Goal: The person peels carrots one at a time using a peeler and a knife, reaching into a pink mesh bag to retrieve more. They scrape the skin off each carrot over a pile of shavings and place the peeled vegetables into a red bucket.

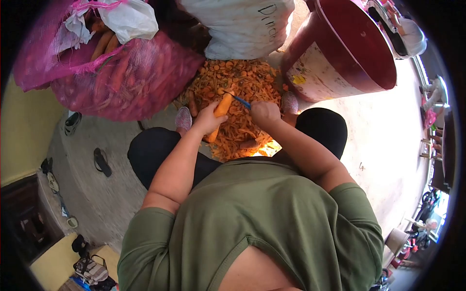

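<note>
My left hand [209,119] is closed around a peeled orange carrot [223,105], its upper end pointing away from me. In my right hand [265,114] is a small knife [241,101] with a blue handle. The thin dark blade reaches left to the carrot's far end; whether it touches cannot be made out. Beneath both hands spreads a heap of carrot peelings and cut carrot ends [238,77] on the floor between my feet.
A pink mesh sack [131,82] full of carrots stands at the upper left. Beyond the heap is a white sack [242,29] with writing. To the right stands a large dark red bucket [330,58]. A black sandal [102,162] lies on the concrete floor [92,194].
</note>
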Available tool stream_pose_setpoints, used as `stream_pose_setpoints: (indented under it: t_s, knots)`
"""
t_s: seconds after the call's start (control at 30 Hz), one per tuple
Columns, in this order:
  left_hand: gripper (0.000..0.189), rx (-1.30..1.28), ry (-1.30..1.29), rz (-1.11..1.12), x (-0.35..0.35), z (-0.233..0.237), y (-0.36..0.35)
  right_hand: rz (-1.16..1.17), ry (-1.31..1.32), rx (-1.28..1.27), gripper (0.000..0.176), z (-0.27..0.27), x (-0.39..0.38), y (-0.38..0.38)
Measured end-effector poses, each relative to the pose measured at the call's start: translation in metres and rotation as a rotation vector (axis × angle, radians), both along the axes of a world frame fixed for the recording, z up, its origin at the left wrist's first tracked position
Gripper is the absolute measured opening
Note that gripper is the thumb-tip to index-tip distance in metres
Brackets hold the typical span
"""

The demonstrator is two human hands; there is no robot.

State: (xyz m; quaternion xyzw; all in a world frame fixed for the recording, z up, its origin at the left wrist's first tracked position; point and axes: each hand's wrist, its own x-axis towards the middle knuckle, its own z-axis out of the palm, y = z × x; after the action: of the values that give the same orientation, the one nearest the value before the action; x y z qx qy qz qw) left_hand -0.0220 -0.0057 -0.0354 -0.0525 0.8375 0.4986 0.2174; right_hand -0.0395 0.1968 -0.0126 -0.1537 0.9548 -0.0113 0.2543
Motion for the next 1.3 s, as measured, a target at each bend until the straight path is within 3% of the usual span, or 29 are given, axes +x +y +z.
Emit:
stream_pose_setpoints:
  t_s: [0.13,0.23,0.27,0.33,0.4,0.47,0.5,0.57,0.67,0.73,0.77,0.87,1.0,1.07,1.2,1.23,1.3]
  knots:
    - [0.034,0.231,0.073,0.369,-0.021,0.017,-0.017,-0.073,-0.087,-0.01,0.034,-0.025,0.006,0.022]
    - [0.027,0.651,-0.061,0.591,-0.018,0.019,-0.004,-0.301,-0.003,-0.099,0.04,-0.029,-0.003,0.004]
    - [0.025,0.788,-0.096,0.668,-0.018,0.02,0.0,-0.33,-0.105,-0.117,0.039,-0.025,-0.005,-0.002]
    - [0.026,0.933,-0.027,0.617,-0.021,0.019,0.005,-0.387,-0.309,-0.15,0.038,-0.008,-0.006,-0.009]
    - [0.026,1.024,0.045,0.617,-0.021,0.021,0.015,-0.234,-0.326,-0.42,0.037,-0.051,0.008,-0.004]
    - [0.026,1.062,0.057,0.56,-0.017,0.017,0.02,-0.405,-0.415,-0.688,0.032,-0.076,0.012,-0.005]
    - [0.025,1.079,0.064,0.53,-0.016,0.017,0.021,-0.659,-0.495,-0.818,0.027,-0.081,0.008,-0.01]
    - [0.028,1.141,-0.046,0.396,-0.009,0.038,0.021,-1.069,-0.599,-1.028,0.019,-0.038,0.004,-0.015]
    - [0.043,1.287,-0.167,0.111,-0.005,0.053,0.01,-1.061,-0.663,-1.221,0.019,-0.048,-0.011,0.008]
    - [0.053,1.409,-0.315,0.004,-0.002,0.057,0.003,-0.942,-0.54,-1.129,0.023,-0.049,-0.021,0.014]
    - [0.068,1.313,-0.322,0.022,-0.002,0.06,0.001,-0.883,-0.483,-1.082,0.025,-0.051,-0.025,0.015]
    - [0.068,1.501,-0.563,-0.152,-0.008,0.07,-0.011,-0.696,-0.312,-0.783,0.027,-0.034,-0.022,0.009]
    - [0.079,1.149,-0.547,-0.311,-0.01,0.073,-0.018,-0.643,-0.14,-0.543,0.027,-0.038,-0.024,0.008]
    - [0.086,0.999,-0.509,-0.453,-0.006,0.086,-0.016,-0.616,-0.111,-0.625,0.03,-0.02,-0.022,0.015]
    - [0.096,1.067,-0.506,-0.542,-0.003,0.076,-0.007,-0.535,-0.087,-0.664,0.031,0.002,-0.022,0.018]
    - [0.091,0.896,-0.521,-0.421,-0.001,0.081,-0.002,-0.519,-0.1,-0.639,0.031,0.01,-0.021,0.016]
    - [0.081,0.642,-0.29,-0.336,0.002,0.056,0.016,-0.487,-0.13,-0.589,0.032,0.033,-0.017,0.013]
